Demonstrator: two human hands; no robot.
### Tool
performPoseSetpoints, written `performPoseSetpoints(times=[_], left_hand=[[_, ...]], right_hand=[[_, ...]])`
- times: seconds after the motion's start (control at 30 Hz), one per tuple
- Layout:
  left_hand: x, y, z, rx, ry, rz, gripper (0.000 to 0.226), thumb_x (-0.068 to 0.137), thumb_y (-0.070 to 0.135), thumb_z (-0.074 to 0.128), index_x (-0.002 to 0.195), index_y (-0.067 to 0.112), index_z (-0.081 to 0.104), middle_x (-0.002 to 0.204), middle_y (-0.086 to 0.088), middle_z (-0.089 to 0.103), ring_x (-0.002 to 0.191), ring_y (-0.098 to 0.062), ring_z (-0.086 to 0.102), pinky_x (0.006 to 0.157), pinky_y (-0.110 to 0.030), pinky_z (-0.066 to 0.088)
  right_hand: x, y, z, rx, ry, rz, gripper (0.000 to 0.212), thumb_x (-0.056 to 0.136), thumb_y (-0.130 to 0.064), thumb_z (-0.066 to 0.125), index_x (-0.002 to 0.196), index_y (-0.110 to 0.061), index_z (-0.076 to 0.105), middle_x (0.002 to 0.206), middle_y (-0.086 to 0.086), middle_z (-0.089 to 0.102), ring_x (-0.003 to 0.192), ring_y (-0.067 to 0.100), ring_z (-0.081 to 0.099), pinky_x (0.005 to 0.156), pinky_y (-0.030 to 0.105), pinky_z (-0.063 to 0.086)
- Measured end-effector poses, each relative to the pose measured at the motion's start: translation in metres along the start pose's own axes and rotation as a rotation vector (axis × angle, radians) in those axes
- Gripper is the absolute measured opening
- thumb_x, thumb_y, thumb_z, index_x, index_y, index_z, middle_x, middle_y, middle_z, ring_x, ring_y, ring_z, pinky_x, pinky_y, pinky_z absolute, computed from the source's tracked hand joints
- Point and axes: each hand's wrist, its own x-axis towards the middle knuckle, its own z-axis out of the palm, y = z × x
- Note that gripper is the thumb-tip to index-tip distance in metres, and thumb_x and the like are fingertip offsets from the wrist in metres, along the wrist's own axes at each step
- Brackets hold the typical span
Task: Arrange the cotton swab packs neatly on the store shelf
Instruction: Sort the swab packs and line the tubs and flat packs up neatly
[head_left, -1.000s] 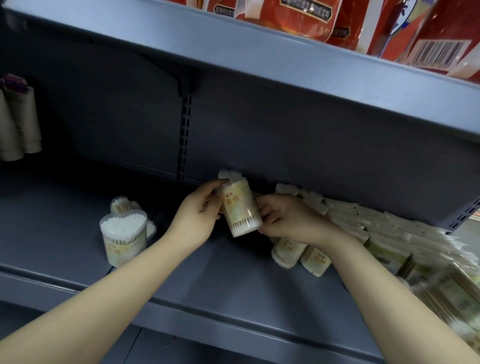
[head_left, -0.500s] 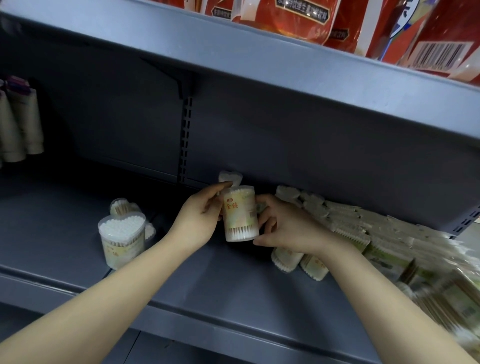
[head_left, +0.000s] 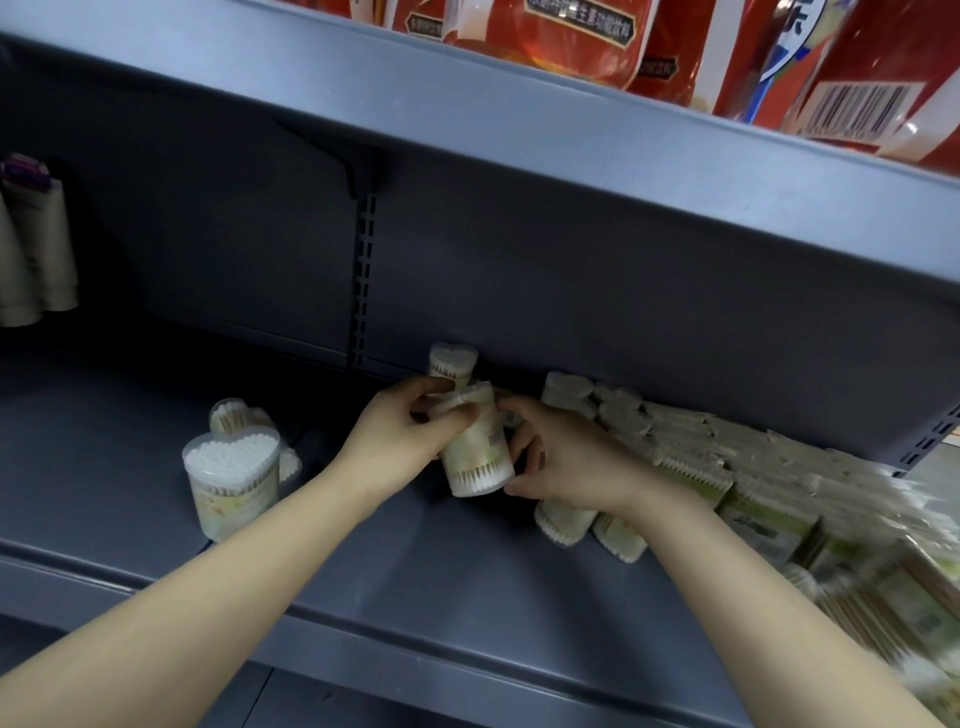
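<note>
Currently held item: clear plastic cotton swab tub with a cream label (head_left: 475, 447), tilted, lid end toward the shelf back, swab tips at its lower end; it sits between both hands above the middle of the shelf deck.
Left hand: left hand (head_left: 397, 441) grips the upper, lid end of the tub, thumb and fingers curled closed around it.
Right hand: right hand (head_left: 563, 462) cups the tub's right side, fingers bent narrow against the wall; contact is visible at the lower edge.
Tub behind: second clear swab tub with a heart-shaped top (head_left: 453, 361) stands upright against the back panel, just behind the held tub.
Tubs below right hand: two clear tubs lying on their sides (head_left: 589, 525), touching each other, partly hidden under the right wrist.
Left group: upright heart-shaped clear tub full of white swabs (head_left: 231, 483) stands near the shelf's front; a smaller round tub (head_left: 228, 415) stands just behind it.
Right pile: loose heap of flat swab packets in pale green and cream wrap (head_left: 753, 483) runs along the back right; blurred toward the frame edge.
Support: grey metal store shelf (head_left: 415, 597).
Above: red packaged goods (head_left: 571, 36) on the upper shelf.
Far left: beige tubes (head_left: 36, 249) standing at the back.
</note>
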Motion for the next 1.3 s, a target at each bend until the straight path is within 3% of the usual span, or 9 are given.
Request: performPoseSetpoints(times=[0.13, 0.27, 0.37, 0.53, 0.7, 0.9, 1.0, 1.2, 1.3], left_hand=[[0.002, -0.004, 0.000, 0.148, 0.044, 0.044, 0.043, 0.080, 0.017, 0.068, 0.121, 0.016, 0.055, 0.107, 0.004, 0.061, 0.099, -0.012, 0.060, 0.085, -0.026, 0.050], [0.005, -0.014, -0.001, 0.287, 0.040, 0.077, 0.061, 0.074, 0.017, 0.070, 0.131, 0.017, 0.048, 0.120, -0.001, 0.057, 0.108, -0.016, 0.056, 0.091, -0.029, 0.046], [0.007, -0.021, 0.000, 0.376, 0.027, 0.117, 0.060, 0.074, 0.011, 0.067, 0.130, 0.016, 0.048, 0.123, -0.005, 0.053, 0.110, -0.019, 0.053, 0.092, -0.030, 0.045], [0.012, -0.028, -0.003, 0.493, 0.011, 0.193, 0.057, 0.075, 0.009, 0.065, 0.129, 0.020, 0.048, 0.115, -0.002, 0.048, 0.107, -0.017, 0.049, 0.081, -0.021, 0.038], [0.013, -0.035, -0.011, 0.546, 0.011, 0.189, 0.058, 0.078, 0.009, 0.064, 0.132, 0.023, 0.048, 0.120, -0.001, 0.043, 0.108, -0.016, 0.047, 0.081, -0.018, 0.034], [0.011, -0.040, -0.021, 0.659, 0.009, 0.220, 0.055, 0.074, 0.031, 0.062, 0.127, 0.025, 0.051, 0.122, -0.002, 0.047, 0.108, -0.018, 0.048, 0.085, -0.028, 0.044], [0.012, -0.038, -0.026, 0.688, 0.029, 0.205, 0.065, 0.059, 0.050, 0.041, 0.117, 0.025, 0.054, 0.116, 0.000, 0.049, 0.106, -0.018, 0.047, 0.080, -0.030, 0.045], [0.012, -0.040, -0.036, 0.834, 0.136, 0.290, 0.051, 0.072, 0.014, 0.069, 0.121, 0.019, 0.058, 0.123, -0.010, 0.051, 0.102, -0.036, 0.055, 0.076, -0.040, 0.049], [0.012, -0.043, -0.039, 0.894, 0.123, 0.358, 0.046, 0.067, 0.027, 0.056, 0.112, 0.025, 0.054, 0.109, -0.011, 0.060, 0.083, -0.037, 0.062, 0.060, -0.040, 0.053]], right_hand=[[0.002, 0.003, -0.002, -0.076, 0.007, -0.001, 0.063, 0.079, -0.004, 0.062, 0.135, -0.026, 0.041, 0.105, -0.007, 0.056, 0.073, -0.005, 0.047, 0.064, 0.006, 0.037], [0.003, 0.011, -0.013, -0.143, 0.159, 0.075, 0.046, 0.084, -0.001, 0.050, 0.129, -0.013, 0.052, 0.123, 0.005, 0.058, 0.103, 0.013, 0.056, 0.085, 0.024, 0.044], [0.003, 0.017, -0.019, -0.153, 0.257, 0.097, 0.028, 0.084, 0.003, 0.047, 0.107, 0.000, 0.063, 0.106, 0.016, 0.064, 0.100, 0.028, 0.060, 0.084, 0.040, 0.047], [0.007, 0.029, -0.023, -0.176, 0.284, 0.083, 0.019, 0.081, 0.002, 0.053, 0.096, 0.012, 0.061, 0.099, 0.023, 0.064, 0.093, 0.033, 0.060, 0.079, 0.045, 0.047], [0.018, 0.036, -0.021, -0.230, 0.289, 0.115, 0.009, 0.079, 0.003, 0.053, 0.078, 0.009, 0.059, 0.078, 0.015, 0.058, 0.078, 0.027, 0.058, 0.061, 0.033, 0.040], [0.042, 0.035, -0.019, -0.334, 0.297, 0.158, 0.033, 0.087, -0.010, 0.054, 0.119, -0.005, 0.060, 0.123, 0.011, 0.057, 0.113, 0.024, 0.053, 0.091, 0.028, 0.042], [0.058, 0.036, -0.015, -0.397, 0.234, 0.171, 0.028, 0.084, -0.008, 0.057, 0.111, -0.002, 0.062, 0.115, 0.010, 0.059, 0.105, 0.025, 0.055, 0.088, 0.033, 0.044], [0.091, 0.035, -0.005, -0.525, 0.082, 0.187, 0.022, 0.084, -0.013, 0.058, 0.105, -0.005, 0.060, 0.111, 0.011, 0.059, 0.103, 0.028, 0.056, 0.083, 0.032, 0.047], [0.100, 0.033, 0.000, -0.609, 0.048, 0.212, 0.009, 0.085, -0.014, 0.057, 0.082, -0.010, 0.050, 0.102, 0.013, 0.058, 0.099, 0.030, 0.056, 0.072, 0.029, 0.041]])
